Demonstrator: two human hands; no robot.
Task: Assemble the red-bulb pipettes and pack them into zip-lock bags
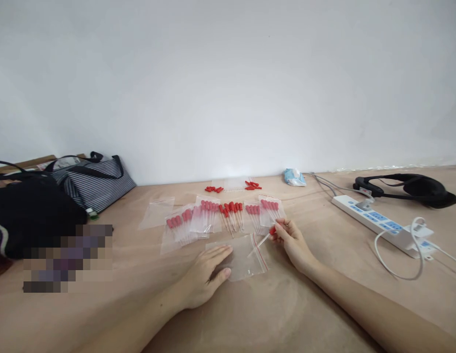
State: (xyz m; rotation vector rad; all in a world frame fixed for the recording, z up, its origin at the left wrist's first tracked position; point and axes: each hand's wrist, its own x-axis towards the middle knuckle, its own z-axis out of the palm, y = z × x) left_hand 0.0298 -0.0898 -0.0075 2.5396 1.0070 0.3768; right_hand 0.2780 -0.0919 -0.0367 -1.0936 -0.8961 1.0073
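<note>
My right hand pinches a dropper by its red bulb. Its clear tube points left and reaches in at the red-striped mouth of a clear zip bag. On the bag's left part rests my left hand, fingers stretched out and thumb apart. Just beyond lie several loose red-bulbed droppers. To either side of them are zip bags with droppers inside: one bag at the left, another bag overlapping it, and two overlapping bags on the right, close to my right hand.
More droppers lie near the wall, beside a flat zip bag. Striped and black bags stand at the left, near a blurred patch. On the right are a power strip with cables, a black headset and a blue-white crumpled packet.
</note>
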